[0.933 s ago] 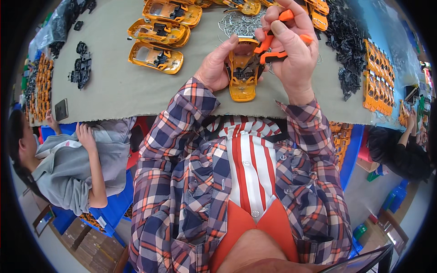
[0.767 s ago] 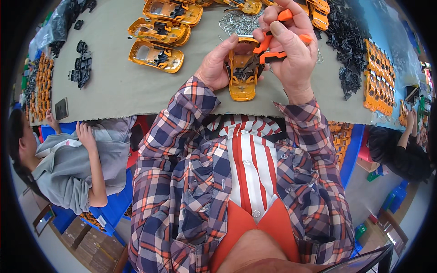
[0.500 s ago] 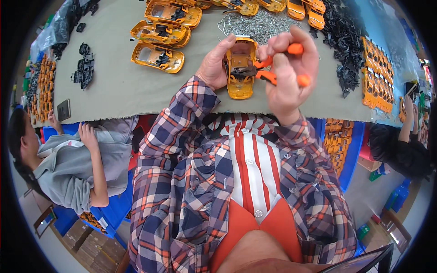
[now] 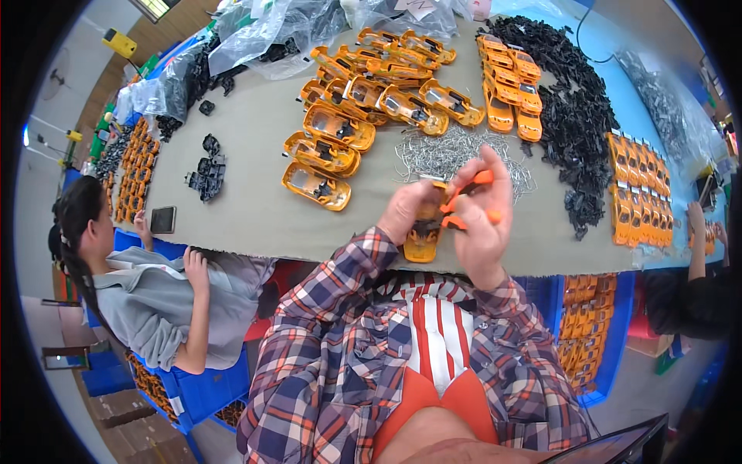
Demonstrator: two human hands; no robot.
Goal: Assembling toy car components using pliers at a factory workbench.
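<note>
Head view, orange car shell [image 4: 421,249], between hands [image 4: 402,213] [image 4: 481,238]

A bright window [image 4: 155,7] shows upper left, grey floor [image 4: 645,394] lower right

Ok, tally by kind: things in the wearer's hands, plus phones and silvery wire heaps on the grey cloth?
Shell, in the left hand: 1
Pliers, in the right hand: 1
Phone: 1
Wire heap: 1
Total: 4
</note>
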